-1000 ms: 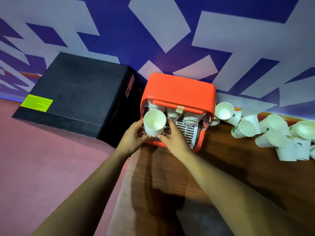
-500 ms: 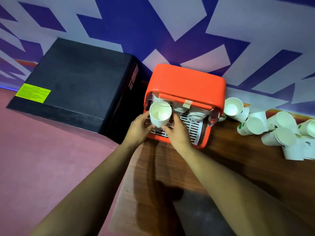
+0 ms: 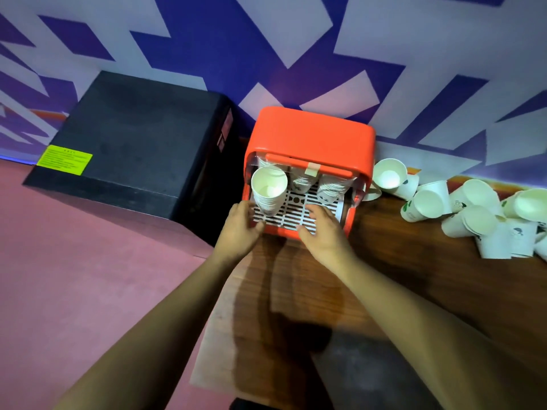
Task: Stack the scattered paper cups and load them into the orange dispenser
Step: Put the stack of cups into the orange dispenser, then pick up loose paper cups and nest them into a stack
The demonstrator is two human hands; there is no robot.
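Your orange dispenser [image 3: 310, 134] is a boxy shell with rounded corners. Its open front faces you, and a white slotted grille [image 3: 299, 216] forms the floor at its mouth. On the left end of that grille a tall stack [image 3: 268, 190] of nested white paper cups stands upright, mouth up. Behind it, in the middle and right of the opening, you can see two more stacks [image 3: 330, 187] with green print. Right of the dispenser lie the loose cups [image 3: 473, 214], tipped on their sides, some nested in pairs. The nearest cup [image 3: 388, 176] is just beside the dispenser's right wall, its mouth turned toward you.
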